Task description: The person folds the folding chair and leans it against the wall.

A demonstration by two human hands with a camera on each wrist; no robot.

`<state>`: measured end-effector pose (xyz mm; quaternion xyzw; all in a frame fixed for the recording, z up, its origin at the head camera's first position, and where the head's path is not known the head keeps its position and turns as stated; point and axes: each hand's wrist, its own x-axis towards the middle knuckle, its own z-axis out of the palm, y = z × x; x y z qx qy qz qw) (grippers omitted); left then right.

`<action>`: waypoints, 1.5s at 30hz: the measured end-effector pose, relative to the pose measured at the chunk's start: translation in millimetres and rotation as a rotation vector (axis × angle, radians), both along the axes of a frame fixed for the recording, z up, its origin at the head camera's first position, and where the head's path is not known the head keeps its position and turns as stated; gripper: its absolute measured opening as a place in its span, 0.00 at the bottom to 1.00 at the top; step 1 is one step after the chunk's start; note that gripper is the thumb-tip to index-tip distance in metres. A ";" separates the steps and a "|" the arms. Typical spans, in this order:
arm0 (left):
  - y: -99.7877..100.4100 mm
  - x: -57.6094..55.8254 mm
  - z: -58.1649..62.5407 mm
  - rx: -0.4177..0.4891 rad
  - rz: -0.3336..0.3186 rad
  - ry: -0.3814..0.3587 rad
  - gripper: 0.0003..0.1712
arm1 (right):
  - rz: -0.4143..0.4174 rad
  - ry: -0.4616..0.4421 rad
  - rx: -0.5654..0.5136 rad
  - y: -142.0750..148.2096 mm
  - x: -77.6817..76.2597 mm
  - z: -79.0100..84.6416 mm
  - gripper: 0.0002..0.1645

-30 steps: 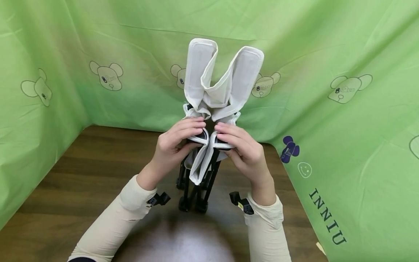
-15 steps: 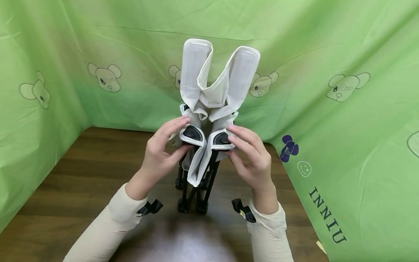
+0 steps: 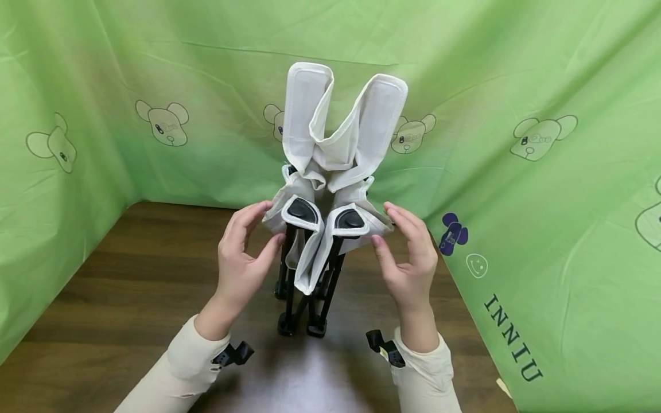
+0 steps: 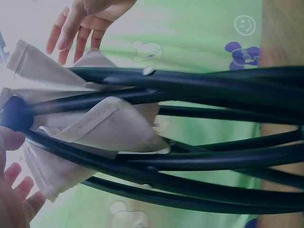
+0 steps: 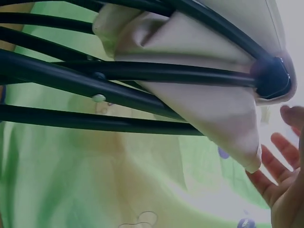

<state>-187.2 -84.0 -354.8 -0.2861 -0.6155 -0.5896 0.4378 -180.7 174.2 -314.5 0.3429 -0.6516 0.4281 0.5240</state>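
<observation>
A folded camping chair (image 3: 338, 150) stands upright in front of me, with off-white fabric and a black tube frame (image 3: 334, 278). Two black corner caps (image 3: 301, 211) face me at its top. On the left my left hand (image 3: 240, 258) is spread, fingertips at the edge of a side flap. Opposite it, my right hand (image 3: 413, 261) has parted fingers and thumb near the other flap (image 3: 379, 221). In the right wrist view, fingertips of the right hand (image 5: 287, 183) meet the fabric's corner; whether they press on it I cannot tell. Neither hand grips the frame.
The chair's feet (image 3: 317, 328) rest on a brown wood-grain surface (image 3: 155, 298). Green cloth (image 3: 227, 63) printed with bear heads hangs at the back and both sides. Small black wrist cameras (image 3: 387, 349) are strapped over both sleeves.
Both hands have let go of the chair's top corners and moved apart and outward. The black corner caps are uncovered now, and the fabric side flaps spread outward. The chair stays standing.
</observation>
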 end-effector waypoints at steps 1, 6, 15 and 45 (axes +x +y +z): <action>0.1 1.4 -3.5 0.017 0.002 -0.022 0.33 | -0.004 -0.027 -0.013 -0.5 3.0 0.2 0.25; -0.2 9.0 -22.1 0.079 0.057 -0.114 0.31 | 0.004 -0.146 -0.085 -3.7 16.4 1.0 0.25; -1.8 17.9 -53.5 0.130 0.038 -0.257 0.28 | 0.024 -0.347 -0.182 15.9 6.4 -34.1 0.31; 17.5 32.0 -121.8 -0.027 -0.031 -0.774 0.12 | 0.069 -1.020 -0.169 10.1 7.0 -115.9 0.16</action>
